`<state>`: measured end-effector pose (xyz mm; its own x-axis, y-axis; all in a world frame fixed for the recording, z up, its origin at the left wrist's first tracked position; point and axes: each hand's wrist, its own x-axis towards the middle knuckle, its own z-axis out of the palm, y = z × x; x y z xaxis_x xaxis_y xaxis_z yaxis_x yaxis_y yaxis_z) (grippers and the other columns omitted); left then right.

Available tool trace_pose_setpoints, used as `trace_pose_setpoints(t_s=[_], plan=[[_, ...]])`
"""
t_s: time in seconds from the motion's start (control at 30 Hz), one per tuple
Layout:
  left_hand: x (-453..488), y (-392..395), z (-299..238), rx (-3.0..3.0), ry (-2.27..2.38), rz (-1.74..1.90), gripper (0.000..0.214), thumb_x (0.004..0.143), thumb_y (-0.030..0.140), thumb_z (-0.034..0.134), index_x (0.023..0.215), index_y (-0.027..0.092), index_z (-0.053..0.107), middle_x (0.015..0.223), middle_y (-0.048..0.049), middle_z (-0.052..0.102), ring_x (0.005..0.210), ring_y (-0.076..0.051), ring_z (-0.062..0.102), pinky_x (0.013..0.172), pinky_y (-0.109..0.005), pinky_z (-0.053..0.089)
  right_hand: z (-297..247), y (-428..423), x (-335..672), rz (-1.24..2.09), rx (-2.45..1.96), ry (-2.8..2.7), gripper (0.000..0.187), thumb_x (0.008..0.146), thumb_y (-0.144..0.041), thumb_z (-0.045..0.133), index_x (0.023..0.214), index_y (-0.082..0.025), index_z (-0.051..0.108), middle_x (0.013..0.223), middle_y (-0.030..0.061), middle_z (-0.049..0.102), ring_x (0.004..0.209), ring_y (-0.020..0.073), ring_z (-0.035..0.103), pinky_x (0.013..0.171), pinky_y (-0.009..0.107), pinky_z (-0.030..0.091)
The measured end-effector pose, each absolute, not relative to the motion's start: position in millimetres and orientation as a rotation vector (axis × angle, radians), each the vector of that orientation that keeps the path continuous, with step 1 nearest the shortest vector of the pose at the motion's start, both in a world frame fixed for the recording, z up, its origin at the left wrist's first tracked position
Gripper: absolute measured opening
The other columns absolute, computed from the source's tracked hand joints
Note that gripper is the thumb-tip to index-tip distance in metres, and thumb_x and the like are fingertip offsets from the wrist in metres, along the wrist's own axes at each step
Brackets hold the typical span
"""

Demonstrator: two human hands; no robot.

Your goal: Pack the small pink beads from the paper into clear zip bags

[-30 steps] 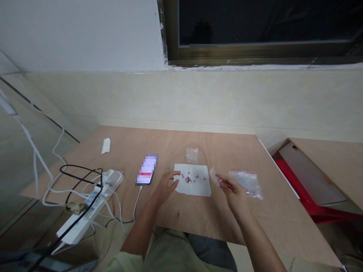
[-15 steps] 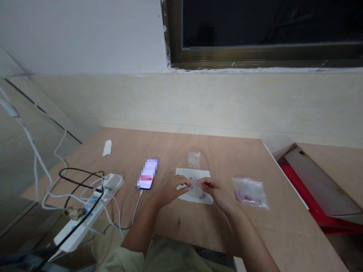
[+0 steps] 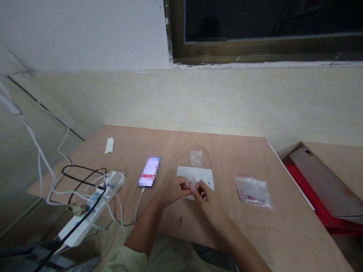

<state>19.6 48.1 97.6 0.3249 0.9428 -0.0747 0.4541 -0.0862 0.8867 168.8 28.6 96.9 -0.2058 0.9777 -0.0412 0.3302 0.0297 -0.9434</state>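
Note:
My left hand (image 3: 174,190) and my right hand (image 3: 205,196) meet over the near edge of a white paper sheet (image 3: 198,175) on the wooden table (image 3: 227,158). Both pinch a small clear plastic bag (image 3: 194,186) held between their fingertips. A few tiny pink pieces show on the sheet near my right fingers. A larger clear bag with pink pieces (image 3: 253,191) lies to the right of my right hand. Another small clear bag (image 3: 196,158) lies just beyond the sheet.
A phone with a lit screen (image 3: 149,176) lies left of the sheet, cabled toward a white power strip (image 3: 93,204) tangled in black and white cords. A white scrap (image 3: 109,145) sits far left. A red-edged board (image 3: 317,189) lies off the table's right edge.
My right hand moved left from beside the large bag to meet my left hand over the sheet. Both hands then drew slightly nearer to me, pinching the small bag.

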Motion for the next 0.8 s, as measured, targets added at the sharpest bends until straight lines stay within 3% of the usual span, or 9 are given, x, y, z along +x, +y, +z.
trace_pose_setpoints(t_s=[0.23, 0.37, 0.53, 0.7, 0.8], plan=[[19.5, 34.1, 91.0, 1.711, 1.291, 0.649, 0.018, 0.065, 0.03, 0.059, 0.06, 0.015, 0.053, 0.06, 0.0033, 0.051, 0.059, -0.01, 0.047, 0.053, -0.02, 0.034, 96.3, 31.1, 175.9, 1.398, -1.257, -1.6, 0.024, 0.07, -0.038, 0.044, 0.057, -0.017, 0.046, 0.056, -0.0016, 0.044, 0.057, 0.0125, 0.041, 0.054, 0.024, 0.03], [17.5, 34.7, 96.7, 1.645, 1.221, 0.651, 0.017, 0.07, 0.029, 0.051, 0.06, 0.015, 0.052, 0.06, 0.0035, 0.051, 0.058, -0.009, 0.046, 0.053, -0.02, 0.035, 95.2, 34.2, 180.6, 1.521, -1.198, -1.539, 0.021, 0.067, -0.033, 0.045, 0.054, -0.017, 0.046, 0.055, -0.0016, 0.045, 0.057, 0.0124, 0.042, 0.055, 0.024, 0.03], [17.9, 42.7, 107.4, 1.659, 1.447, 0.777, 0.014, 0.067, 0.018, 0.049, 0.054, 0.016, 0.044, 0.053, 0.0056, 0.044, 0.052, -0.008, 0.041, 0.048, -0.019, 0.032, 91.9, 39.1, 181.6, 1.256, -1.407, -1.529, 0.017, 0.064, -0.024, 0.044, 0.049, -0.019, 0.039, 0.049, -0.003, 0.04, 0.052, 0.0115, 0.039, 0.05, 0.024, 0.028], [31.0, 45.8, 108.7, 1.874, 1.396, 0.822, 0.012, 0.065, 0.013, 0.049, 0.055, 0.016, 0.043, 0.055, 0.0056, 0.042, 0.053, -0.007, 0.04, 0.049, -0.019, 0.031, 92.4, 44.4, 169.4, 1.211, -1.383, -1.592, 0.006, 0.064, -0.023, 0.045, 0.063, -0.018, 0.048, 0.058, -0.0014, 0.049, 0.053, 0.0111, 0.044, 0.049, 0.023, 0.032], [34.4, 45.7, 111.0, 1.94, 1.359, 0.821, 0.011, 0.066, 0.013, 0.049, 0.056, 0.017, 0.044, 0.058, 0.0047, 0.043, 0.054, -0.008, 0.041, 0.05, -0.019, 0.032, 85.9, 50.5, 164.8, 1.356, -1.333, -1.566, 0.014, 0.065, -0.023, 0.042, 0.073, -0.017, 0.052, 0.061, -0.0003, 0.053, 0.048, 0.0102, 0.045, 0.046, 0.023, 0.035]])
